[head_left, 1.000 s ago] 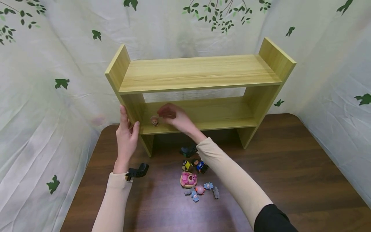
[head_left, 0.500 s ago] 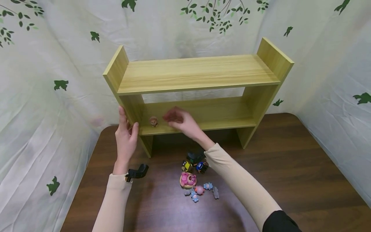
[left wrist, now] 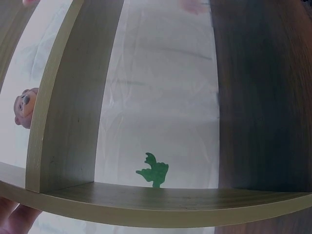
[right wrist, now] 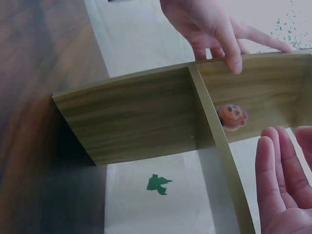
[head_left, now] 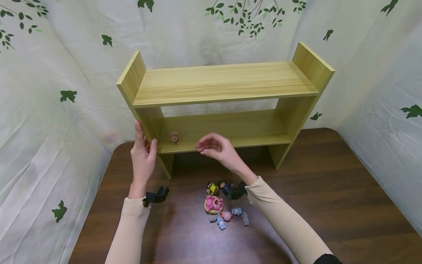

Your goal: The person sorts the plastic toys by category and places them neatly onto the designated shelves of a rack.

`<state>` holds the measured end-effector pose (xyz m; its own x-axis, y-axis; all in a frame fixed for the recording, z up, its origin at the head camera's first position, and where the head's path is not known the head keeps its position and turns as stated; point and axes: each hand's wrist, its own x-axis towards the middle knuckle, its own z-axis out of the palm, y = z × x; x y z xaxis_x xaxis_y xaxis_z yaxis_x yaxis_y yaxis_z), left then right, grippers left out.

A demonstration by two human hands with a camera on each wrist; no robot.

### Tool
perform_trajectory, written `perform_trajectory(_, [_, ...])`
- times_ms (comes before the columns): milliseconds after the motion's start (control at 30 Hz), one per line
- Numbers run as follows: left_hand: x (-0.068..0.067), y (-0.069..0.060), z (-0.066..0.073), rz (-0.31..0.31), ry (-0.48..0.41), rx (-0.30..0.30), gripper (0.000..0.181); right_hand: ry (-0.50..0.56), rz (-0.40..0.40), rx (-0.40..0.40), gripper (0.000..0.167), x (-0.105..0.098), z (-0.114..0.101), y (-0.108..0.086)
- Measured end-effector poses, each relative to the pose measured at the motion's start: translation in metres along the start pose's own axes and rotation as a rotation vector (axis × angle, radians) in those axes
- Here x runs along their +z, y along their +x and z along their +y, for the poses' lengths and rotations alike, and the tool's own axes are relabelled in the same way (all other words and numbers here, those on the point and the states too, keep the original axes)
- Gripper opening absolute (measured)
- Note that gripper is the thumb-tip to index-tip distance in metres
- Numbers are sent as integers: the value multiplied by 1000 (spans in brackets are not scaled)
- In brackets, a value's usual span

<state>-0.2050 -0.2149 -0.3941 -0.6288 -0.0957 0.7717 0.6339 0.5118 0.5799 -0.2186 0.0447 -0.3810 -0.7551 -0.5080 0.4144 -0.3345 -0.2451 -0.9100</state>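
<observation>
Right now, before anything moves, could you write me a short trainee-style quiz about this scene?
1. Which hand touches the pale yellow wooden shelf unit?
2. True or false: the small brown bear-headed figurine is on the unit's lower board.
3. The pink bear toy with a round beige base rests on: (a) the unit's top board; (b) the dark brown wooden table.

Key: 1. Left hand. 2. True. 3. b.

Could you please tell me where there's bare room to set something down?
The top shelf is bare between its side panels. The lower shelf, partly hidden by the right hand, looks bare from the brown figure to the right panel. The table is crowded around the pink bear.
</observation>
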Motion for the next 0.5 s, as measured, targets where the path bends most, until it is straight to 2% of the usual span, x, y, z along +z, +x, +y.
perform_trajectory(167, [0, 0, 0, -3, -8, -4, 81, 10, -1, 27, 25, -3, 4, -22])
perform_trajectory(500, [0, -1, 0, 1, -2, 3, 80, -10, -41, 100, 23, -12, 24, -61])
